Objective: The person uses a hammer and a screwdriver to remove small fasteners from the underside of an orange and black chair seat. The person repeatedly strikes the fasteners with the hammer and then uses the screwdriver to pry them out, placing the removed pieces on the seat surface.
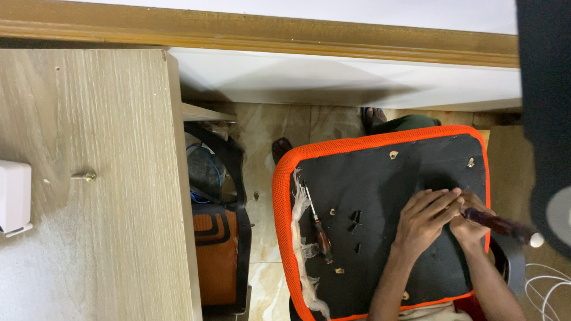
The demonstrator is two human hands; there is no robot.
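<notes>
Head view: right hand (470, 223) grips the dark-red screwdriver (496, 224) on the upturned chair seat (380, 196); left hand (423, 220) cups over its tip, fingers curled. Best kept upright, pressed firmly.

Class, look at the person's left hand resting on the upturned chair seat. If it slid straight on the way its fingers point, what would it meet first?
The left hand points up and right, straight into the right hand gripping the dark-red-handled screwdriver. They already touch, so it would meet that hand first, on the black chair-seat underside with orange mesh edging.

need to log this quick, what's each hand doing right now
Left hand: fingers laid over the right hand, pressing down on the black, orange-edged chair seat base.
Right hand: closed on the dark red-handled screwdriver.
</notes>
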